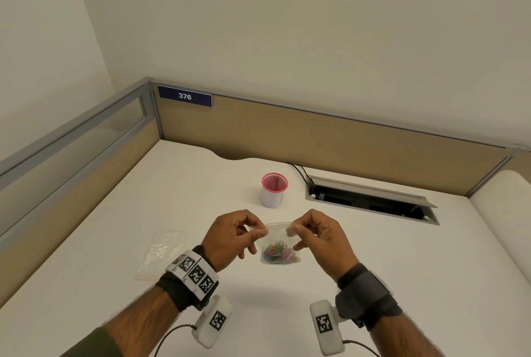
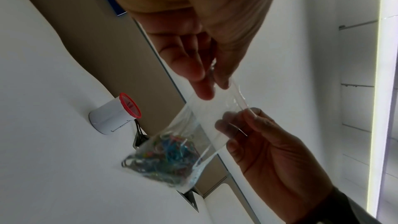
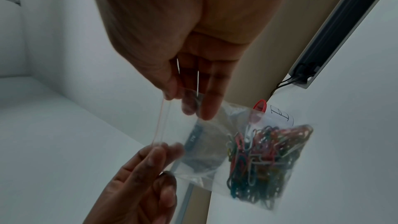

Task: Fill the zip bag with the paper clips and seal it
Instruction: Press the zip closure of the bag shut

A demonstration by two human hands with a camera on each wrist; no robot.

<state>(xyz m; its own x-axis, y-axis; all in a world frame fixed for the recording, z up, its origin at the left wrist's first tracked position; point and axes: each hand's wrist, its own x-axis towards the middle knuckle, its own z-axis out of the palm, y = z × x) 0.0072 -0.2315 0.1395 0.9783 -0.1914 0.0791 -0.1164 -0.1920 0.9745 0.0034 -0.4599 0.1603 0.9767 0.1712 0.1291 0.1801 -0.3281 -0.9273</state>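
Blue label (image 1: 184,95) reads "376"; hands pinch zip bag (image 1: 278,237) of clips.

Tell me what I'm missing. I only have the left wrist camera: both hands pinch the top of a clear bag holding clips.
Observer: The head view shows a spare bag, clear and flat on the table, to the left of the left hand.
Operator: Report the seal.
Observer: In the right wrist view a thin pink line runs along the top edge of the zip bag, between the right hand and the left. I cannot tell whether it is pressed shut.
Operator: Check the cup.
Observer: The right wrist view shows a handwritten mark like an E on the cup, behind the paper clips.
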